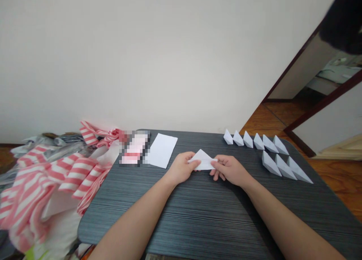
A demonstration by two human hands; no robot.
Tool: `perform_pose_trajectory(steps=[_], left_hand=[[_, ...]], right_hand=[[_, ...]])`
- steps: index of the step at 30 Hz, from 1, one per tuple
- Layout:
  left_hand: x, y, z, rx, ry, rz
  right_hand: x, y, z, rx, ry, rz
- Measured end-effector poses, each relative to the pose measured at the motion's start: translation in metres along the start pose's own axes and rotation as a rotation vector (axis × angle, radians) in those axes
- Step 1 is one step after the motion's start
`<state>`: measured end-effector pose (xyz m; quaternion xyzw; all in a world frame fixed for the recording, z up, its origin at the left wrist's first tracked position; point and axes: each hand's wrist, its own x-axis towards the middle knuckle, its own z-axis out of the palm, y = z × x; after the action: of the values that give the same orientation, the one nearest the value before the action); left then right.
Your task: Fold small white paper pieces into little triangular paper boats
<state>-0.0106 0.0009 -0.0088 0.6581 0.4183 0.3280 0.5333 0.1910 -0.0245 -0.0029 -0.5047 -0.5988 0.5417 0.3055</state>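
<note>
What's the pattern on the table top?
The table top is dark grey with fine black streaks running across it, best seen in the head view.

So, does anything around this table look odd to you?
Yes: the pink-and-white item beside the white paper sheet is pixelated, so it can't be identified. The red-and-white striped plastic bags also look messy, heaped against the dark table, unlike the neat paper boats.

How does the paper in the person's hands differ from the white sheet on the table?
The held paper is folded into a peaked triangle; the sheet is a flat rectangle. The held paper is raised between the left hand and right hand; the sheet rests on the table. Both are white paper.
</note>
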Motion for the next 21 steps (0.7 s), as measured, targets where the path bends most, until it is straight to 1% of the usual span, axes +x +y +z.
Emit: perform_pose_trajectory(steps=[5,11,18,21], left_hand=[[0.002,-0.001,-0.001,-0.070,0.005,-0.013],[0.004,-0.004,-0.002,-0.286,0.017,-0.046],[0.006,-0.006,-0.001,-0.383,0.020,-0.049],[0.006,-0.007,-0.001,-0.427,0.048,-0.059]], right_hand=[[0.000,0.005,-0.003,0.028,0.012,-0.010],[0.001,0.011,-0.005,0.074,0.042,-0.029],[0.002,0.015,-0.006,0.117,0.050,-0.040],[0.003,0.015,-0.007,0.118,0.067,-0.031]])
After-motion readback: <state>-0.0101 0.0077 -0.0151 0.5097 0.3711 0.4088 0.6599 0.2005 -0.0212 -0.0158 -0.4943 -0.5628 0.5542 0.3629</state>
